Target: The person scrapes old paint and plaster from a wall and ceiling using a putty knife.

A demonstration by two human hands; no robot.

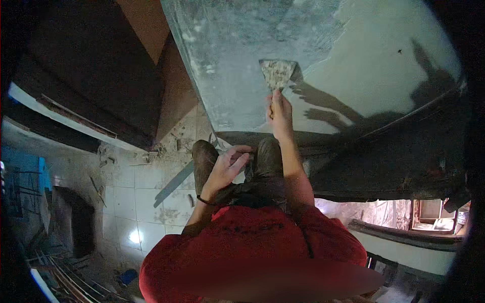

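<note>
Red shirt (247,230), foreground | my right hand (281,113): closed round putty knife (278,74), above the wall's (389,38) lower edge | my left hand (230,168): loosely spread, seemingly empty | knife: probably light, stiff-bladed; best held by its handle (273,108)

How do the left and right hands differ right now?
Load: the right hand grips a putty knife by its handle; the left hand appears to hold nothing.
Pose: the right hand reaches well forward, while the left hand hangs near the knees, loosely bent.
Wrist: the left hand has a dark band at its wrist; the right hand shows none.
Shared: both are bare.
</note>
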